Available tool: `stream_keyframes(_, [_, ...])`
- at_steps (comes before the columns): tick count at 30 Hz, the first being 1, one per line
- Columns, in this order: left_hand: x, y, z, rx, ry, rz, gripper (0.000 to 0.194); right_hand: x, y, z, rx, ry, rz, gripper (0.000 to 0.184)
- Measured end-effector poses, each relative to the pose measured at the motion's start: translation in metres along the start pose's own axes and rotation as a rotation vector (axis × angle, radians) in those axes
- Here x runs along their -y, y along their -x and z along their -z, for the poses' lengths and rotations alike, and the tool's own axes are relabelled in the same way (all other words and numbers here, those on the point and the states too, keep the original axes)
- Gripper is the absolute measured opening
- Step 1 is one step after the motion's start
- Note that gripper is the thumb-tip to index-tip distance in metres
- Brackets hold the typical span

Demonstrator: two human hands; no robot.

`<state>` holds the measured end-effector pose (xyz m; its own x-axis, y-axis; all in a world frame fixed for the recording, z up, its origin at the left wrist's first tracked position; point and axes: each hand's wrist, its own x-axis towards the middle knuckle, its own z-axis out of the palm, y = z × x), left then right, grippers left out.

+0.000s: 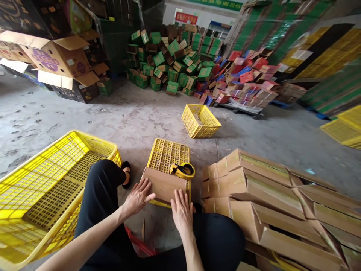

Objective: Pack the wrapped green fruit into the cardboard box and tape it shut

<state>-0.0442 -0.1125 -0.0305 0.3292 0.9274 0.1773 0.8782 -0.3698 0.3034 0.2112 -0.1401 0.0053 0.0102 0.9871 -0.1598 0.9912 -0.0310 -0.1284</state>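
Note:
A brown cardboard piece (165,185) lies on an upturned yellow crate (169,151) between my knees. At its left end rests my left hand (138,197), fingers stretched out over the edge. My right hand (182,210) is flat with its fingertips on the near right part of the cardboard. Neither hand grasps anything. Just beyond the cardboard, on the crate's right side, sits a yellow and black tape dispenser (182,170). Whether the cardboard is a folded box or a flat sheet, I cannot tell.
A large yellow crate (56,180) stands at my left. Stacked cardboard boxes (270,199) fill the right. A smaller yellow crate (200,120) is on the floor ahead. Farther back are heaps of green boxes (172,88) and red boxes (246,76), and printed cartons (60,56).

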Motion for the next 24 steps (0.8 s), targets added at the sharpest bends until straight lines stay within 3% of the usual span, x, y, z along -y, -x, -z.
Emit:
stream_keyframes(4, [-0.011,-0.01,-0.007,-0.018,-0.023,0.041,0.077,0.013,-0.008,-0.004,-0.014,0.016,-0.028,0.059])
stream_keyframes(10, [-0.048,-0.026,-0.017,0.077,0.047,-0.014,0.068,0.045,-0.014,-0.013,0.011,-0.004,0.105,0.059])
stream_keyframes(18, [-0.017,-0.034,-0.011,-0.019,-0.036,0.008,0.078,0.022,-0.045,0.025,0.056,0.069,-0.071,0.059])
stream_keyframes(24, [-0.033,-0.073,-0.018,0.047,0.018,0.029,0.053,0.052,-0.059,0.007,0.029,0.089,-0.004,0.059])
